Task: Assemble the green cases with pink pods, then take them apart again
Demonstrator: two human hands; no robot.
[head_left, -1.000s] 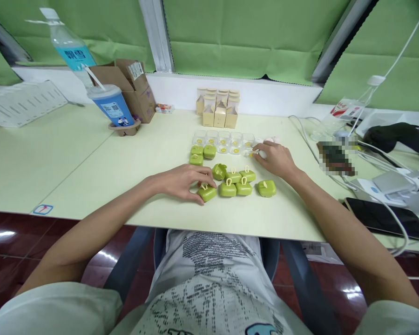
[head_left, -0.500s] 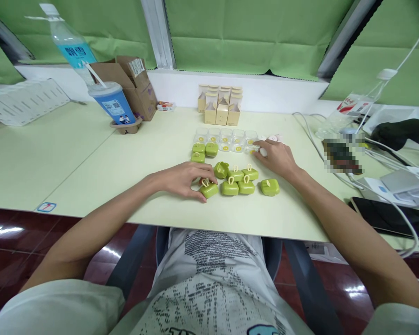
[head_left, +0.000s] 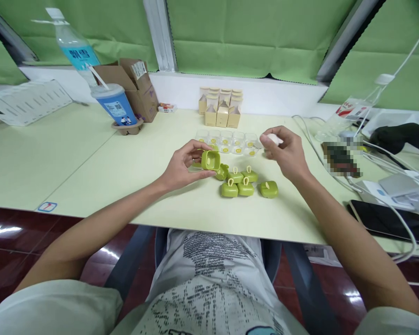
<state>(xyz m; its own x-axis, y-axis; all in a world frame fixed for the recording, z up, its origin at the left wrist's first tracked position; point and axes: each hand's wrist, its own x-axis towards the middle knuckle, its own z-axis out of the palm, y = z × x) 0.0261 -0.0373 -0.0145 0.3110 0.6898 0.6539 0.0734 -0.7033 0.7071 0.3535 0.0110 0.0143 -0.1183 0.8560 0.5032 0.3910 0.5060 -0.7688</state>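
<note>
Raised off the table, my left hand (head_left: 181,164) is closed on a small green case (head_left: 211,160), its hollow side turned toward me. My right hand (head_left: 287,152) pinches a small white object (head_left: 274,138) whose kind is too small to make out. Between the hands lie several green cases with pale yellow loops (head_left: 235,176). A rounder green piece (head_left: 222,171) lies just behind them, and a single green case (head_left: 268,189) sits to their right. Clear plastic cups (head_left: 226,137) with yellow marks stand in two rows beyond. Other green cases are mostly hidden behind my left hand.
Small tan boxes (head_left: 222,115) stand against the wall. At left are a blue paper cup (head_left: 117,109), a cardboard box (head_left: 145,95) and a large bottle (head_left: 77,51). Cables, a black tablet (head_left: 391,221) and a plastic bottle (head_left: 349,109) occupy the right side.
My left hand has lifted the green case from the table and tipped its hollow side toward me. My right hand has come up from beside the clear cups with the white object.
</note>
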